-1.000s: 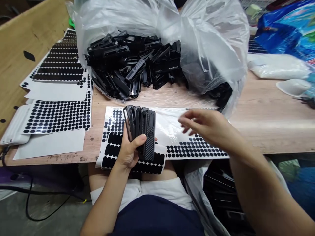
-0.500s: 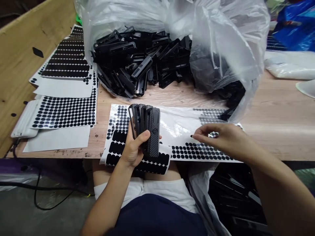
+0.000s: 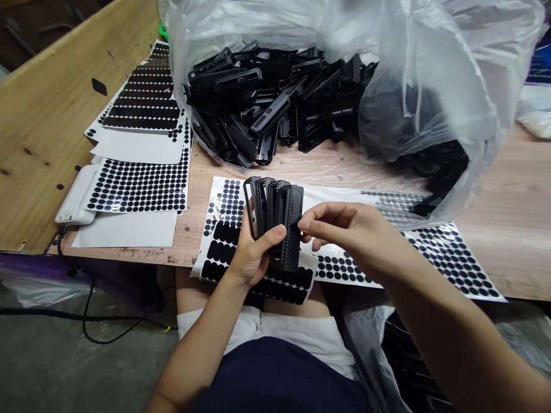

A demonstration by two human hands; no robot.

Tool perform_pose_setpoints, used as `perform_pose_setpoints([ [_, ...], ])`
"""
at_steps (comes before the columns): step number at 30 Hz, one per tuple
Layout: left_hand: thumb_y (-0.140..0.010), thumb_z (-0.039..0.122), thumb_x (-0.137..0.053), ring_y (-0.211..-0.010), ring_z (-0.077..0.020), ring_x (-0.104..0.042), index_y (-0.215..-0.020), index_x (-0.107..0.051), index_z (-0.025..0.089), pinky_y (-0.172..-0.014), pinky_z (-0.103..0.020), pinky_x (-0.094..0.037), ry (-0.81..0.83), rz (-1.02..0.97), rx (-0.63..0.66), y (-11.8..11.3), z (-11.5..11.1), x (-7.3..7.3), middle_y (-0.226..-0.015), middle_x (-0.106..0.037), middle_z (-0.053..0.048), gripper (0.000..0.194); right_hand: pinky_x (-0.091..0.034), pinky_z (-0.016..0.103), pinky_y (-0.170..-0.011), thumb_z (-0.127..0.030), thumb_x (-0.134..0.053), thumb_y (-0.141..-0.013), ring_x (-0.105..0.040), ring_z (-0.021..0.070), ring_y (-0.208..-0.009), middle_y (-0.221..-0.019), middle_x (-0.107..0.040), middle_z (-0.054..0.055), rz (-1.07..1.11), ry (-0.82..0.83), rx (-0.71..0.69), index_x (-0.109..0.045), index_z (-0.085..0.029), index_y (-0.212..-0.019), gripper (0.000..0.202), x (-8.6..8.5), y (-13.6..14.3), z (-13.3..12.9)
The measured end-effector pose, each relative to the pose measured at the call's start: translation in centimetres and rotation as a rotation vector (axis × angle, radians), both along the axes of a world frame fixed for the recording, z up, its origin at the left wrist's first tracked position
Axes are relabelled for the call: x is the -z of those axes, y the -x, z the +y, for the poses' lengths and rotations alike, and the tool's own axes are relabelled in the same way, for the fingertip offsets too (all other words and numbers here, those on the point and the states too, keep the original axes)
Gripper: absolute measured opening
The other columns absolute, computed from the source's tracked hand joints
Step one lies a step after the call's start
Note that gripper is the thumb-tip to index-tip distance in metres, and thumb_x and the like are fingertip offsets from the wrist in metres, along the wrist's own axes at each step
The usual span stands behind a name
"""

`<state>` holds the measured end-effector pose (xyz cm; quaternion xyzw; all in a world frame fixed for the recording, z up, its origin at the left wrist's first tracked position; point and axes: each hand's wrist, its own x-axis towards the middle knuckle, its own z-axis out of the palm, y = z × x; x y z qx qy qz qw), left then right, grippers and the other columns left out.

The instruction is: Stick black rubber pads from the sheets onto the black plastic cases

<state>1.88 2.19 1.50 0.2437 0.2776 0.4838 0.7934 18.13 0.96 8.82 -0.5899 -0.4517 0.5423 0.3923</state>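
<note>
My left hand (image 3: 253,252) grips several black plastic cases (image 3: 291,241), fanned side by side and standing upright. The front case has a carbon-fibre-like pattern, an oval recess near its top and a round spot below that. My right hand (image 3: 340,226) pinches a round black sticker (image 3: 295,225) at the front case's right edge, thumb and index finger against it; the fingertips partly hide the sticker. Beneath both hands lies a sticker sheet (image 3: 336,267) with rows of black dots. Another sheet with larger black stickers (image 3: 293,289) overhangs the table edge below my left hand.
A clear plastic bag (image 3: 430,115) at the back spills out a heap of black cases (image 3: 275,109). More dot sheets (image 3: 138,183) are stacked at left beside a white device (image 3: 77,198) with a cable. A wooden board (image 3: 51,86) borders the left side.
My right hand has moved left, bringing the small black sticker from above the sheet to the front case. My left hand still grips the cases. The view has shifted, so things appear further right.
</note>
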Motion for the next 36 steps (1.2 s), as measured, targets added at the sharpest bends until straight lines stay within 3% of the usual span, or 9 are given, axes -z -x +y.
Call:
perform_pose_setpoints([
  [10, -0.068, 0.032, -0.094, -0.108, -0.0271, -0.074, -0.134, -0.053, 0.025, -0.094, -0.037, -0.059, 0.0, 0.005, -0.026, 0.1, -0.1, 0.0, -0.115, -0.075, -0.005, 0.078, -0.049, 0.03, -0.058, -0.061, -0.086, -0.068, -0.06, 0.0162, -0.061, -0.064, -0.069, 0.003, -0.308, -0.108, -0.075, -0.076, -0.019, -0.07, 0.042, -0.8, 0.2, 0.1],
  [15, -0.071, 0.029, -0.092, -0.11, -0.0265, -0.074, -0.137, -0.052, 0.026, -0.095, -0.037, -0.059, -0.018, 0.008, -0.026, 0.2, -0.1, 0.2, -0.119, -0.074, -0.006, 0.077, -0.051, 0.031, -0.059, -0.059, -0.076, -0.08, -0.063, 0.0182, -0.063, -0.069, -0.07, 0.004, -0.443, -0.181, -0.139, -0.072, -0.021, -0.072, 0.039, -1.2, 0.3, -0.3],
  [17, -0.071, 0.029, -0.092, -0.109, -0.0264, -0.074, -0.137, -0.052, 0.026, -0.094, -0.037, -0.06, -0.016, 0.012, -0.022, 0.1, -0.1, 0.1, -0.119, -0.074, -0.005, 0.078, -0.053, 0.032, -0.059, -0.056, -0.073, -0.083, -0.065, 0.0197, -0.067, -0.075, -0.069, 0.004, -0.525, -0.229, -0.133, -0.068, -0.022, -0.076, 0.035, -1.2, 0.4, -0.5],
  [20, -0.07, 0.028, -0.093, -0.107, -0.0264, -0.075, -0.135, -0.051, 0.026, -0.093, -0.037, -0.06, -0.023, 0.019, -0.03, 0.1, -0.2, -0.1, -0.119, -0.075, -0.005, 0.077, -0.056, 0.033, -0.057, -0.057, -0.076, -0.081, -0.068, 0.0217, -0.077, -0.1, -0.068, 0.008, -0.573, -0.322, -0.076, -0.06, -0.023, -0.09, 0.038, -1.1, 0.4, -0.7],
  [23, -0.069, 0.03, -0.092, -0.096, -0.0256, -0.077, -0.134, -0.05, 0.026, -0.082, -0.034, -0.062, -0.014, 0.01, -0.026, 0.3, -0.2, 0.0, -0.113, -0.076, -0.005, 0.077, -0.056, 0.032, -0.056, -0.058, -0.075, -0.082, -0.068, 0.0206, -0.079, -0.116, -0.065, 0.01, -0.502, -0.362, -0.037, -0.056, -0.024, -0.101, 0.043, -0.2, 0.1, -0.3],
  [26, -0.07, 0.04, -0.09, -0.074, -0.0218, -0.076, -0.129, -0.052, 0.025, -0.058, -0.027, -0.058, 0.044, -0.016, -0.028, 0.5, 0.0, 0.2, -0.097, -0.075, -0.002, 0.072, -0.054, 0.033, -0.061, -0.052, -0.07, -0.089, -0.067, 0.0208, -0.078, -0.104, -0.069, 0.008, -0.558, -0.379, 0.068, -0.062, -0.023, -0.103, 0.033, 1.7, -0.3, 0.1],
  [31, -0.072, 0.049, -0.085, -0.07, -0.0166, -0.071, -0.129, -0.057, 0.018, -0.047, -0.02, -0.046, 0.094, -0.042, -0.09, 0.6, 0.5, 0.3, -0.099, -0.075, -0.008, 0.07, -0.049, 0.036, -0.065, -0.04, -0.065, -0.091, -0.064, 0.0215, -0.069, -0.082, -0.071, 0.006, -0.643, -0.31, -0.247, -0.072, -0.024, -0.085, 0.018, 5.2, 0.7, -0.6],
  [34, -0.072, 0.053, -0.085, -0.068, -0.0161, -0.07, -0.13, -0.056, 0.018, -0.046, -0.02, -0.045, 0.089, -0.045, -0.065, 0.5, 0.5, 0.3, -0.096, -0.075, -0.008, 0.074, -0.05, 0.037, -0.069, -0.032, -0.064, -0.09, -0.064, 0.0227, -0.074, -0.081, -0.07, 0.006, -0.594, -0.359, -0.233, -0.067, -0.025, -0.076, 0.015, 6.3, 1.5, -1.2],
  [36, -0.071, 0.053, -0.086, -0.065, -0.0165, -0.07, -0.129, -0.055, 0.019, -0.046, -0.02, -0.046, 0.081, -0.04, -0.048, 0.5, 0.4, 0.2, -0.088, -0.074, -0.004, 0.074, -0.052, 0.038, -0.069, -0.036, -0.069, -0.088, -0.064, 0.0228, -0.074, -0.079, -0.07, 0.006, -0.463, -0.309, -0.171, -0.069, -0.025, -0.078, 0.015, 6.3, 1.2, -1.2],
])
